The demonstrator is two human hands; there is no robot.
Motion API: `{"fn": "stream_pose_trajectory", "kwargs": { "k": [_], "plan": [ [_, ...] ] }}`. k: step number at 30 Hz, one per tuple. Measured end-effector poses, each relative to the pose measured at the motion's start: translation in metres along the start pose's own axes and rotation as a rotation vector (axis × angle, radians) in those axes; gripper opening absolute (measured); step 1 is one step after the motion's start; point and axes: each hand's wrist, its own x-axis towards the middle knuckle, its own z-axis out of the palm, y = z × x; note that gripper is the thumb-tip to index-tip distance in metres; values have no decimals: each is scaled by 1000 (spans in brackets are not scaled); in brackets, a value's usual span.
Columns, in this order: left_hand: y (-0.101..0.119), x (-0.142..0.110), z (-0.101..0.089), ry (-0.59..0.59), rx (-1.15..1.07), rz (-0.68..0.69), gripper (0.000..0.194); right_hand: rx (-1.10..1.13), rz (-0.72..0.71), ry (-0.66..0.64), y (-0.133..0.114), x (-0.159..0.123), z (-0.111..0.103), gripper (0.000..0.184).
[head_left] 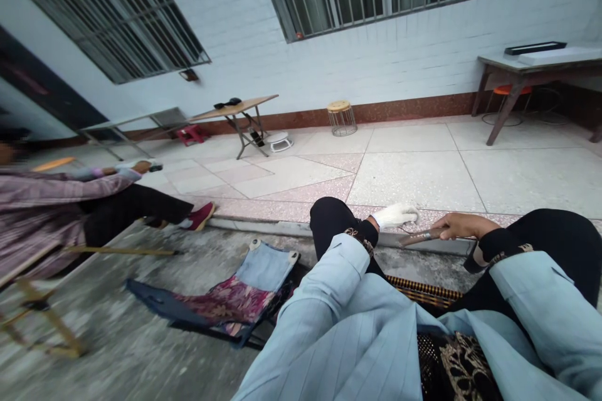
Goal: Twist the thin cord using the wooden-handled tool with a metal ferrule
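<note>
The gloved left hand (395,216) could be knocked or scraped by the slim tool (419,237) if the grip of the right hand (463,225) were loosened, since the tool is held close by, at the glove's four o'clock. The tool's tip could also be caught on the step edge (282,227) if it were dipped too low. One end is wrapped by the bare right hand, with the tip pointed toward nine o'clock; whether anything is held by the left cannot be told. The tool is seen as narrow, brownish-grey and pale-marked along its side.
</note>
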Motion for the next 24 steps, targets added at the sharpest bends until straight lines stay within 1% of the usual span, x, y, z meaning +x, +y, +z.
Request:
{"fn": "stream_pose_trajectory", "kwargs": {
  "k": [2, 3, 4, 6, 8, 11, 13, 14, 16, 17, 19, 21, 22, 24],
  "plan": [
    [0, 0, -1, -24, 14, -22, 29, 132, -90, -47, -6, -3, -3, 49],
    [1, 0, -2, -34, 20, -27, 30, 187, -127, -39, -10, -5, -5, 52],
    [1, -1, -3, -40, 21, -28, 31, 239, -146, -1, -14, -7, -7, 55],
    [2, -2, -3, -49, 24, -31, 34, 354, -157, 159, -20, -11, -11, 59],
    [4, -3, -2, -66, 28, -31, 36, 488, -176, 383, -23, -13, -14, 58],
    [10, -7, 3, -155, 55, 6, 35, 663, -201, 703, -20, -8, -17, 58],
    [16, -10, 8, -215, 72, 34, 32, 742, -156, 871, -12, -1, -19, 61],
    [19, -11, 10, -238, 79, 47, 29, 755, -104, 935, -7, 2, -20, 61],
    [25, -14, 14, -273, 98, 83, 25, 679, 53, 1016, 3, 8, -21, 59],
    [28, -15, 15, -290, 114, 109, 24, 575, 145, 1029, 7, 9, -21, 57],
    [33, -16, 16, -316, 162, 153, 23, 247, 306, 1001, 12, 9, -20, 52],
    [35, -16, 15, -315, 231, 183, 22, -102, 398, 907, 13, 7, -16, 49],
    [35, -15, 14, -305, 272, 202, 22, -238, 417, 838, 13, 6, -14, 47],
    [33, -11, 11, -265, 333, 244, 22, -393, 413, 674, 12, 4, -10, 43]
  ]
}}
